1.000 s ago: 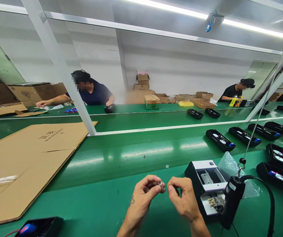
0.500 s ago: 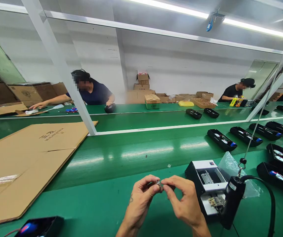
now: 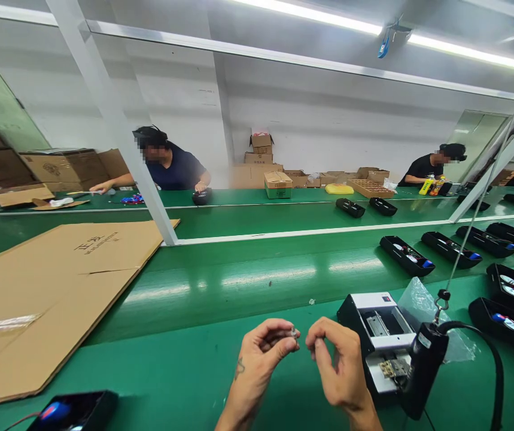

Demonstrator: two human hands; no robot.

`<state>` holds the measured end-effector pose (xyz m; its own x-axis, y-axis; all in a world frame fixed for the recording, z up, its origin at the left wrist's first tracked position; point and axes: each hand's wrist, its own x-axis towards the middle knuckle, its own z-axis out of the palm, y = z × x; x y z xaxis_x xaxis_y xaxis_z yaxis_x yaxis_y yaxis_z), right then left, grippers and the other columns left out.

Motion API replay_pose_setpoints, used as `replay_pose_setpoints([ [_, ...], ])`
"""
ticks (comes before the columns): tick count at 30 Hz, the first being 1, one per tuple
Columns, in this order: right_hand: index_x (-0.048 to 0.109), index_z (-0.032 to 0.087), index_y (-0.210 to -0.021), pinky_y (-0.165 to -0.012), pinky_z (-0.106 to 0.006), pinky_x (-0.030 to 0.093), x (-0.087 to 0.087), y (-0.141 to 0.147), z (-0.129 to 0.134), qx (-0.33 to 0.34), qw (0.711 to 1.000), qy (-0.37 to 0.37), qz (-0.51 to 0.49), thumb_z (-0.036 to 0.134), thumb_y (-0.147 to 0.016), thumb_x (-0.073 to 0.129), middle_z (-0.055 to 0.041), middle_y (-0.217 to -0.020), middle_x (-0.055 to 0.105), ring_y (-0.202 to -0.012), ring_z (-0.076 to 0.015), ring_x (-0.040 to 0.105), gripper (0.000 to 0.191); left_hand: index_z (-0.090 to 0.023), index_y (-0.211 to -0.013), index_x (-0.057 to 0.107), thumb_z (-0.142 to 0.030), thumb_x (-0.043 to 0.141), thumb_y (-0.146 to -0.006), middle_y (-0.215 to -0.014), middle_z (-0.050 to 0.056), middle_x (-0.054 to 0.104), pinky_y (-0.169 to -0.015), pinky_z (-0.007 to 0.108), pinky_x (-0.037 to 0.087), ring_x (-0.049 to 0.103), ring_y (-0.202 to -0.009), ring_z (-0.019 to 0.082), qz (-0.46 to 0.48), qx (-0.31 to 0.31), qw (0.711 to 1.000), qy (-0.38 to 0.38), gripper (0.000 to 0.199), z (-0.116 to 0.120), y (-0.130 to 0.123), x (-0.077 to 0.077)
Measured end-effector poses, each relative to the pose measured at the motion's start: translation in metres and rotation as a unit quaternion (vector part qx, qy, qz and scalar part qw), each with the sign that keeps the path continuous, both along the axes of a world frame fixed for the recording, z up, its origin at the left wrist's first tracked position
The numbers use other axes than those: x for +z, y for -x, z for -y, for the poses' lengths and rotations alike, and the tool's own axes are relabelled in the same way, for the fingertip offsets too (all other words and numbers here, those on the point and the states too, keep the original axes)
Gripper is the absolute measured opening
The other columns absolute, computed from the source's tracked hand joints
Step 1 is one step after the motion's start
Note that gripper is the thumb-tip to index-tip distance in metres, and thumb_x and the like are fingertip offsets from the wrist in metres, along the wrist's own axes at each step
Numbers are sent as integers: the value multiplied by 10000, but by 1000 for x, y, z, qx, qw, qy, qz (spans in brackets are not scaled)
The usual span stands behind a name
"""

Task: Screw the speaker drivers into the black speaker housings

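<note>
My left hand point(image 3: 261, 353) pinches a small silvery metal part point(image 3: 294, 333) between thumb and fingertips; it is too small to name. Just to the right, my right hand point(image 3: 338, 362) is closed with its fingertips curled together. Whether anything is between those fingertips cannot be seen. A narrow gap separates the two hands, held above the green work surface point(image 3: 176, 371). Beside the right hand stands a black and white screw feeder point(image 3: 380, 335). In front of it a black electric screwdriver point(image 3: 427, 368) hangs from a wire.
A flattened cardboard sheet point(image 3: 59, 293) covers the left. A black housing point(image 3: 77, 410) lies at the front left. Several black housings point(image 3: 407, 255) line the right, near a clear plastic bag point(image 3: 420, 299). Across the bench work a person point(image 3: 176, 164) and another person point(image 3: 425, 167).
My right hand has drawn away from the small metal part, opening a gap between the hands. The left keeps its pinch. Across the bench, a person's outstretched arm has pulled inward.
</note>
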<state>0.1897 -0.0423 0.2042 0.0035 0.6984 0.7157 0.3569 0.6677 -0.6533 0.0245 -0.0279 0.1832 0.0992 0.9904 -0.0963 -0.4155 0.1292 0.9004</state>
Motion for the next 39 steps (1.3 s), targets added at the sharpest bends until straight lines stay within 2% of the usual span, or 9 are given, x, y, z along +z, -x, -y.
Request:
replay_pose_setpoints([
  [3,753,201,-950,-551,-239,526,1,1,0,3,1000,22,-6,134,-956,597,-15,-734,732,-595,-148,674,169,-172,-828,833,-463,1074,-538,-802,84,829,-767,277,652,774,-751,205,-6,8,1000,1,477,0,1,0],
  [5,791,201,-998,-549,-239,545,1,3,0,13,999,32,-9,137,-968,624,-20,-729,744,-590,-151,683,181,-175,-781,819,-470,1067,-545,-768,72,818,-750,283,656,772,-732,208,-16,14,1000,-7,452,1,1,2],
  [9,829,217,-969,-577,-260,580,0,5,-1,24,999,38,-5,142,-973,644,-34,-737,767,-603,-164,696,199,-188,-722,816,-468,1044,-581,-752,70,813,-759,325,669,779,-736,239,-47,27,998,-29,388,2,1,6],
  [13,822,200,-963,-604,-278,593,-1,5,-1,17,999,32,8,146,-980,632,-62,-803,798,-664,-184,732,198,-216,-702,850,-474,1040,-567,-769,82,831,-760,319,669,794,-756,264,-93,61,993,-38,348,3,0,7],
  [20,736,192,-909,-536,-255,513,-3,10,-2,9,999,20,38,144,-990,563,-26,-719,717,-587,-151,663,197,-263,-668,869,-510,991,-635,-762,93,833,-714,328,662,784,-730,283,-189,109,970,-111,278,7,2,8],
  [26,667,201,-836,-520,-247,474,-6,15,-5,-34,998,-5,58,135,-984,521,-14,-679,674,-563,-139,630,218,-247,-660,860,-477,1010,-598,-734,76,821,-706,308,651,777,-709,260,-147,88,983,-63,282,4,-1,6],
  [30,652,196,-798,-485,-230,458,-8,14,-7,-19,999,2,42,134,-1000,510,-7,-660,645,-503,-116,596,254,-235,-631,839,-432,1040,-538,-711,62,813,-694,278,641,774,-701,236,-115,87,989,-45,296,2,-2,-1],
  [35,712,183,-887,-480,-205,518,-9,16,-8,25,998,47,-16,135,-1023,533,-15,-722,682,-492,-107,624,230,-209,-708,847,-443,1054,-550,-738,66,824,-704,294,662,770,-674,222,-48,52,997,-33,350,0,-1,-2],
  [39,750,184,-966,-549,-213,571,-9,15,-8,23,999,21,-20,103,-1000,564,-28,-761,729,-568,-128,681,206,-185,-795,858,-505,1028,-602,-789,91,843,-752,340,691,805,-721,258,-52,25,998,-31,411,1,-1,5],
])
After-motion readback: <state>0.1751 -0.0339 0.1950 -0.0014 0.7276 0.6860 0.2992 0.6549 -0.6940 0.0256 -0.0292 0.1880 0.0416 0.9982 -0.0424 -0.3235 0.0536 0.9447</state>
